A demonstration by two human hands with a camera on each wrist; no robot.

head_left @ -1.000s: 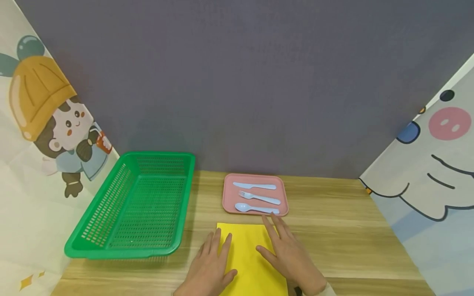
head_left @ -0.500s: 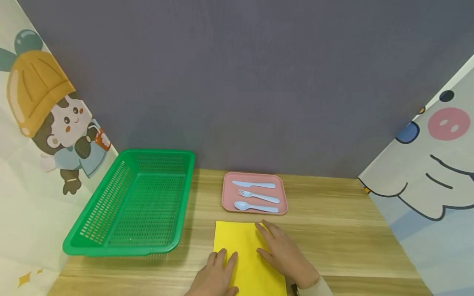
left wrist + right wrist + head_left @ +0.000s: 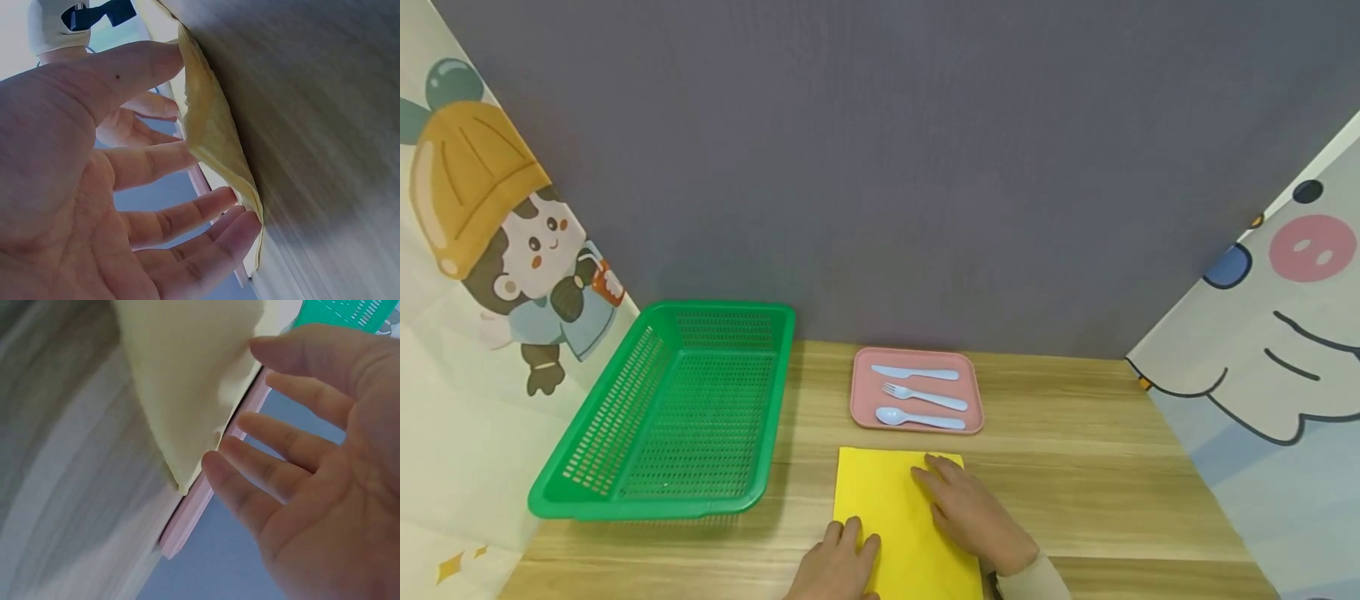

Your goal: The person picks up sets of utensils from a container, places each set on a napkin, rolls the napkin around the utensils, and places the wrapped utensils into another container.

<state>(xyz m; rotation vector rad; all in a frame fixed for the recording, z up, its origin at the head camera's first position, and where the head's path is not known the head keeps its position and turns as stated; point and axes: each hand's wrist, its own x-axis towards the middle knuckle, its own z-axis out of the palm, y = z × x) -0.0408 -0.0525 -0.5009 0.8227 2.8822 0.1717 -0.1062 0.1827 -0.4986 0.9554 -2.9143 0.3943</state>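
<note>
Yellow sheet (image 3: 904,537) under both hands (image 3: 835,567) (image 3: 972,512)

The head view is evenly bright, with soft shadow beside the green basket (image 3: 700,425) near the left edge of the table (image 3: 1075,475). The wrist views are dimmer (the right one blurred); in the left, shadow follows the yellow sheet (image 3: 212,125).

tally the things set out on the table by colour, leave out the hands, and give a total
Green: 1, the basket
Pink: 1, the tray
Light blue: 3, the knife, the fork and the spoon on the tray
Yellow: 1, the sheet
Total: 6
</note>
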